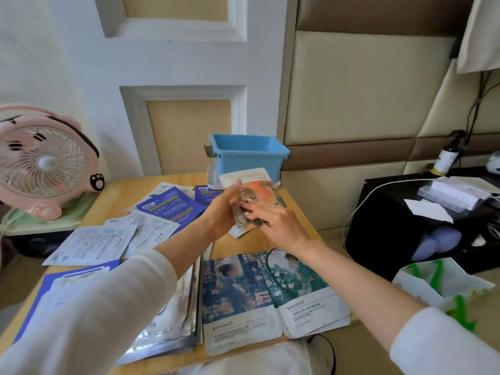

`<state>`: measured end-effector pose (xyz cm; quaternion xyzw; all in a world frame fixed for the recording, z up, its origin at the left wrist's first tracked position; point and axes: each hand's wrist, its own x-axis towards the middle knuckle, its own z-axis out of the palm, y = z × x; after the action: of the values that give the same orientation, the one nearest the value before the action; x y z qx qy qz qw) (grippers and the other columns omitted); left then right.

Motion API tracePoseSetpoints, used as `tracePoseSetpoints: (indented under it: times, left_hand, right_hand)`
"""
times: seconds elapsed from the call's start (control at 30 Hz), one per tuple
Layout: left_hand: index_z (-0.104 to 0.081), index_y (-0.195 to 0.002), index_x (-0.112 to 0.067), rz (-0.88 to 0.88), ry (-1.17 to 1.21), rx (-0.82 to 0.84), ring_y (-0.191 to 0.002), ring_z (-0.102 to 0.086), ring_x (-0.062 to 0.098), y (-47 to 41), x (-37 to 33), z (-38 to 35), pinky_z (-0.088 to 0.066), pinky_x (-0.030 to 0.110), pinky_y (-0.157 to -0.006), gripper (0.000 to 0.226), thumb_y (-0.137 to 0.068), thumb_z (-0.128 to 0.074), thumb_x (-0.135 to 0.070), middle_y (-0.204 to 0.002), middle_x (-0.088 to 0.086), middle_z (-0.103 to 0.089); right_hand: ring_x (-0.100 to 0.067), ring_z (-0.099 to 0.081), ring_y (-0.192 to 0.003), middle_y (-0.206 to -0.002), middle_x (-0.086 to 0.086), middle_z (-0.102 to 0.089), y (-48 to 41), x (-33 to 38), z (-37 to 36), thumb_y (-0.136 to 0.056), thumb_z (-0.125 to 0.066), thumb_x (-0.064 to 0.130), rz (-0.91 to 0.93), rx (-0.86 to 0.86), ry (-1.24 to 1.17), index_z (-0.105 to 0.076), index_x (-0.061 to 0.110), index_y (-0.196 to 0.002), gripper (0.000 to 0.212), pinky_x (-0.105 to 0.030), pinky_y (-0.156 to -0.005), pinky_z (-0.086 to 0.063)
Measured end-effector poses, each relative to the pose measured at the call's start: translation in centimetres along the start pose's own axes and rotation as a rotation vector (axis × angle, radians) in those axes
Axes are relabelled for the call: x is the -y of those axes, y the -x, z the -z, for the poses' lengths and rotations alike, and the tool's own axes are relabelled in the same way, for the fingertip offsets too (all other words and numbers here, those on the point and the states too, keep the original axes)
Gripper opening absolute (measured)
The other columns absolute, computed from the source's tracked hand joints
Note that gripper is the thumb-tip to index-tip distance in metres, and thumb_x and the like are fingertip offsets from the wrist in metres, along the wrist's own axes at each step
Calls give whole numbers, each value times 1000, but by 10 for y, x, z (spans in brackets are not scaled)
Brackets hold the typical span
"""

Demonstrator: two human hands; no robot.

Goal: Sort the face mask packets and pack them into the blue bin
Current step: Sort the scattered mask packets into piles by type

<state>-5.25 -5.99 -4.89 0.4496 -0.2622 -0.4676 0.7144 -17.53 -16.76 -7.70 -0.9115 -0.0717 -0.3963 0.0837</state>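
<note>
Round pink plastic desk fan (40,163) sits far left. On the light wooden surface (116,193) I count three white printed foil packets (92,244), at least two dark blue foil packets (170,204) behind them, one stack of silver packets (174,319) at the near edge, and two teal garden-picture packets (238,293) lying side by side.

Left hand (221,212) has its palm turned right and fingers curled round the edge of the orange picture-front packets (261,194). Right hand (276,220) lies over the front, fingertips down, so each grip is closed on that bundle. There are at least two packets in it; I can't count them exactly.

The bundle's lifted off the surface just in front of the single blue plastic bin (249,155), with its long axis running near-to-far and the top end toward the bin.
</note>
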Motion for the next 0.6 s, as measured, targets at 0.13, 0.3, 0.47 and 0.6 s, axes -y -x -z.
tracePoseSetpoints:
  times: [0.13,0.3,0.47,0.6]
  left_hand:
    - [-56,-87,-2,4,-186,-385,-67,-63,20,2,16,4,-56,26,-53,10,-89,-49,6,-83,12,-63]
    - [-56,-95,-1,7,-197,-356,-78,-64,24,3,7,10,-54,39,-79,10,-87,-54,6,-88,12,-65]
    - [-56,-86,-7,11,-295,-378,-68,-65,19,8,0,7,-57,23,-54,13,-81,-67,-4,-85,9,-66]
    - [-54,-75,-8,11,-383,-496,-64,-65,15,8,-3,10,-52,18,-46,21,-75,-75,-9,-77,7,-66]
  right_hand:
    - [-17,-66,-102,-110,1,-71,2,10,6,-87,-54,42,-231,14,-175,-73,17,-94,32,-36,-87,-54]
    - [-12,-53,-104,-120,4,-59,-12,-9,17,-89,-61,32,-1017,-78,-493,-55,18,-117,33,-28,-85,-43]
    - [-18,-65,-83,-101,-6,-68,-11,-19,25,-95,-50,16,-1193,61,-1173,-56,7,-121,29,-31,-68,-51]
    - [-17,-62,-78,-91,-4,-67,-4,-18,20,-96,-48,25,-1185,28,-1215,-61,16,-103,17,-30,-68,-50]
